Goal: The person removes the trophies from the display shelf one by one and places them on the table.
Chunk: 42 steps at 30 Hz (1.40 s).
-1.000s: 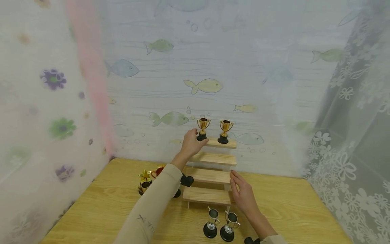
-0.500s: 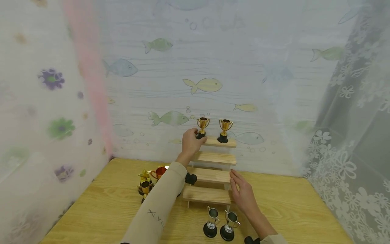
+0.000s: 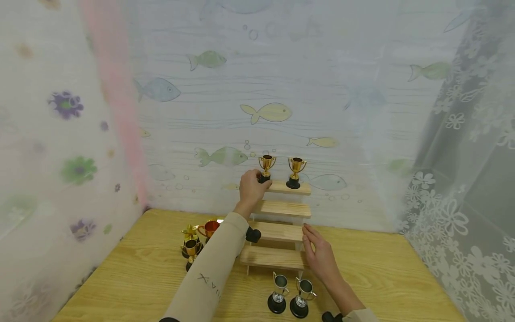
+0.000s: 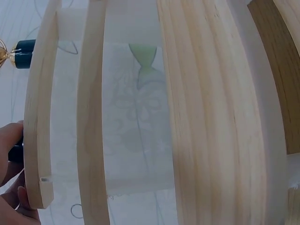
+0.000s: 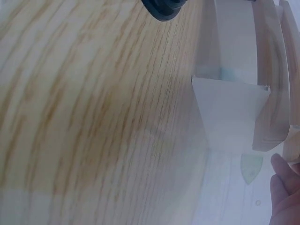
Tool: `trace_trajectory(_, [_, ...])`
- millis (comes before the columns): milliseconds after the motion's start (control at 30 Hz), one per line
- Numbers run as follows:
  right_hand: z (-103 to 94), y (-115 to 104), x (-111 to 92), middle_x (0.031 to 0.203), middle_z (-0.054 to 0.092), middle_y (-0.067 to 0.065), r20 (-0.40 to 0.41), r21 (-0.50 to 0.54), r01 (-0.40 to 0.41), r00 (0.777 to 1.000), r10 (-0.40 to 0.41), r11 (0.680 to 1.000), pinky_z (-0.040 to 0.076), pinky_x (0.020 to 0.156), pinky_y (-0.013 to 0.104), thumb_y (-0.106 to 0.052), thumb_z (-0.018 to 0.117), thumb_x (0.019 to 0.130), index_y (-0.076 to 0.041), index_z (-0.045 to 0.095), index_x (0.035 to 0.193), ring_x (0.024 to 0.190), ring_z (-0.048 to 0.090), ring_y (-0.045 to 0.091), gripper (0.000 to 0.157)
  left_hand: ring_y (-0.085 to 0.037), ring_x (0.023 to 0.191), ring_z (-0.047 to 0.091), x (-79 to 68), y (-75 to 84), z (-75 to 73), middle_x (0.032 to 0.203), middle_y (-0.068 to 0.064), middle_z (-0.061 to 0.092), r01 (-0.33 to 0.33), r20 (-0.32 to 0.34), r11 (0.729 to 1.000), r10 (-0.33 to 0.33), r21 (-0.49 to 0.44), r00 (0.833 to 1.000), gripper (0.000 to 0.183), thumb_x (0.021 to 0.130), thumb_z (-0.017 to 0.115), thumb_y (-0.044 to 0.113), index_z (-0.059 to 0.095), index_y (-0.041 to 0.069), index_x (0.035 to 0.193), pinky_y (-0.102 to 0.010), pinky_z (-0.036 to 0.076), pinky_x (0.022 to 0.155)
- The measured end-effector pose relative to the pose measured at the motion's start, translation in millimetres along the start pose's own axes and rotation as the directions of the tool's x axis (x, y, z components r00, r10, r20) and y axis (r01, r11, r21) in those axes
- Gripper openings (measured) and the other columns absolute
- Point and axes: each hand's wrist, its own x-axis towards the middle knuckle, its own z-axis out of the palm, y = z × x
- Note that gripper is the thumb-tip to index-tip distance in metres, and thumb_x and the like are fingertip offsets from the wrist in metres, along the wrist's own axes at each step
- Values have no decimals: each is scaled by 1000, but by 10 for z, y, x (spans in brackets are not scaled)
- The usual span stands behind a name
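My left hand (image 3: 251,188) pinches the black base of a small gold trophy cup (image 3: 267,162) at the left end of the top shelf. A second gold trophy cup (image 3: 295,166) stands upright on the same shelf, to its right. The stepped wooden stand (image 3: 275,257) has several light shelves; its lower ones hold nothing. Beside the stand's right side, my right hand (image 3: 322,259) has its fingers extended along the shelf ends. In the left wrist view, the fingers (image 4: 7,140) reach round the black base, mostly hidden behind the top shelf (image 4: 40,117).
Two silver trophy cups (image 3: 279,290) stand in front of the stand on the wooden table (image 3: 382,268). At the left, partly behind my left sleeve (image 3: 215,268), are a gold cup (image 3: 191,247), a star-like gold trophy (image 3: 190,232) and a red-orange cup (image 3: 210,229).
My left forearm has swung slightly to the right, uncovering more of the trophies at the left. The left hand keeps its pinch on the gold trophy cup; the right hand stays in place.
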Motion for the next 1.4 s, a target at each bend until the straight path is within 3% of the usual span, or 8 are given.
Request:
trace_trajectory(267, [12,-12,13,146,55,24,-9,0,4,1000,-4,1000,46,103,57,-11,52,108,12,59,135,132,53,44,36,-36,113,62,-7,4,-36,119,-17,66,15,15,999,-14,-39,1000,36,91,81,20,71,-2,118,-49,52,94])
trace_trajectory(467, [-3,-17,24,145,55,24,-23,-5,10,1000,-10,1000,46,103,56,-9,53,107,13,59,134,131,54,44,36,-33,103,67,4,53,-111,112,-17,69,13,69,997,-8,-81,998,30,89,82,16,74,-3,111,-45,57,87])
trace_trajectory(833, [-3,-15,19,145,55,24,-17,9,20,1000,-20,1000,45,103,58,-9,53,107,13,58,135,133,52,44,37,-30,98,67,-13,114,-242,106,-14,72,48,176,998,-41,-37,983,23,90,82,15,76,1,107,-43,57,83])
trace_trajectory(1400, [-3,-43,-11,145,54,27,-12,17,4,1000,-4,1000,44,104,58,-8,53,107,15,57,135,134,51,45,37,-27,93,67,-69,105,-324,106,-14,71,40,253,999,-37,-8,967,28,90,81,18,76,0,111,-38,58,77])
